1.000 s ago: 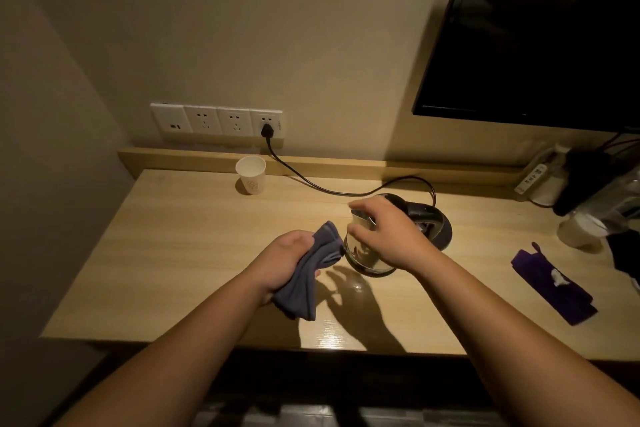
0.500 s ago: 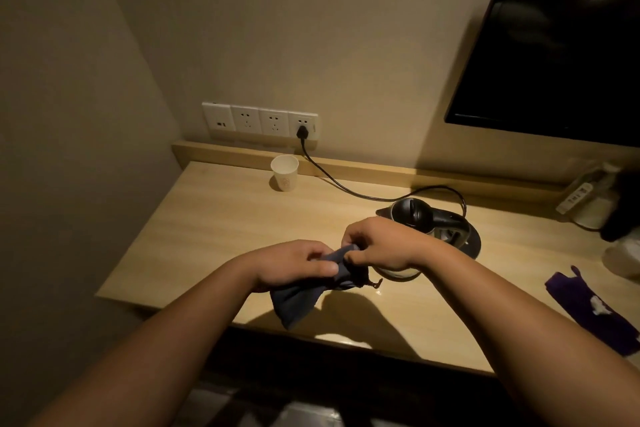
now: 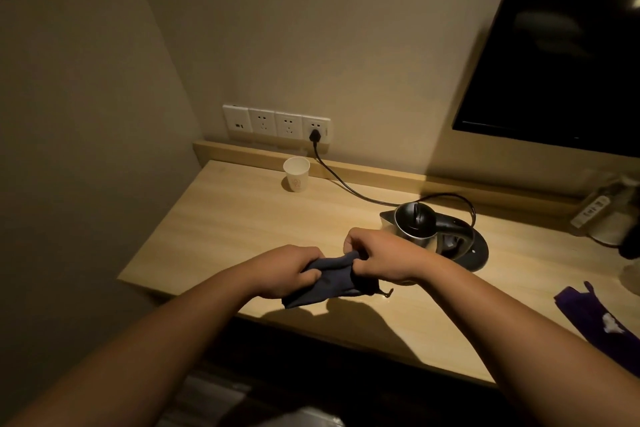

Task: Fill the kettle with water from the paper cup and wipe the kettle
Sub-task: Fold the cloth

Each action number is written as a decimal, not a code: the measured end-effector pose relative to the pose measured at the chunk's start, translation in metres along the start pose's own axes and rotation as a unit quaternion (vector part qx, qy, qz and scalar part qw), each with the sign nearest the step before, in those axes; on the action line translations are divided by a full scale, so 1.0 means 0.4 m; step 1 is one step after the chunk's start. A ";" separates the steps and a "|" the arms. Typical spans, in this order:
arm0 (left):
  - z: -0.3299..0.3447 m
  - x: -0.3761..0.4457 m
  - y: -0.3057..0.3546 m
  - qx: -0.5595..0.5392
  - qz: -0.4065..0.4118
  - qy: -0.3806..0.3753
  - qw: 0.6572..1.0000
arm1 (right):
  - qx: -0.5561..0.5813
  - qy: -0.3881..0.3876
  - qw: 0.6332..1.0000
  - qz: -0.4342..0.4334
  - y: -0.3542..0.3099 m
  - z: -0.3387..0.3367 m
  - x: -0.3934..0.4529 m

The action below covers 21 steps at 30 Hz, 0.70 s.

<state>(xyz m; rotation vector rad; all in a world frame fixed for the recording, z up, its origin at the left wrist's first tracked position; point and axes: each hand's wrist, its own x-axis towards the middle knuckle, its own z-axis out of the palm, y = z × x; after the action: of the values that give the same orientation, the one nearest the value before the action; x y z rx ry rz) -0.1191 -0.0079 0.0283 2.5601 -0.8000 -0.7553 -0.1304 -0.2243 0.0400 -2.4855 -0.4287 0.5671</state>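
The kettle sits on the tabletop just beyond your right hand; your 2 hands, left hand too, grip the cloth.

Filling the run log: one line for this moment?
both hands grip dark grey cloth | steel kettle on base | white paper cup at wall

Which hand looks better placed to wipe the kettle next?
Probably the right hand: it grips the grey cloth directly beside the kettle; the left hand, also gripping it, sits farther away.
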 end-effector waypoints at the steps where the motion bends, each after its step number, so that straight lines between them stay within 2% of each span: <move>1: -0.002 0.001 -0.005 -0.002 0.003 -0.006 1.000 | 0.001 -0.006 1.000 0.003 -0.002 0.004 0.002; 5: -0.034 0.003 -0.039 -0.011 0.019 -0.037 0.999 | -0.017 -0.043 0.999 -0.001 -0.023 0.016 0.026; 8: -0.056 0.012 -0.085 0.051 0.034 -0.031 0.998 | -0.047 -0.063 0.997 0.008 -0.054 0.036 0.064; 12: -0.086 0.017 -0.174 0.127 0.058 -0.012 0.990 | -0.098 -0.023 0.995 0.026 -0.116 0.070 0.122; 17: -0.117 0.016 -0.296 0.139 0.090 0.008 0.986 | -0.112 0.029 0.991 0.067 -0.168 0.123 0.183; 21: -0.117 0.030 -0.361 0.135 0.116 -0.021 0.984 | -0.078 0.049 0.992 0.089 -0.163 0.165 0.199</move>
<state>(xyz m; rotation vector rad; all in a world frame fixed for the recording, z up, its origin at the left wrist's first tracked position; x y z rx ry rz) -0.0232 0.1050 -0.0070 2.6227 -1.2680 -0.6660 -0.1051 -0.1105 0.0029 -2.7071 -0.2213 0.4961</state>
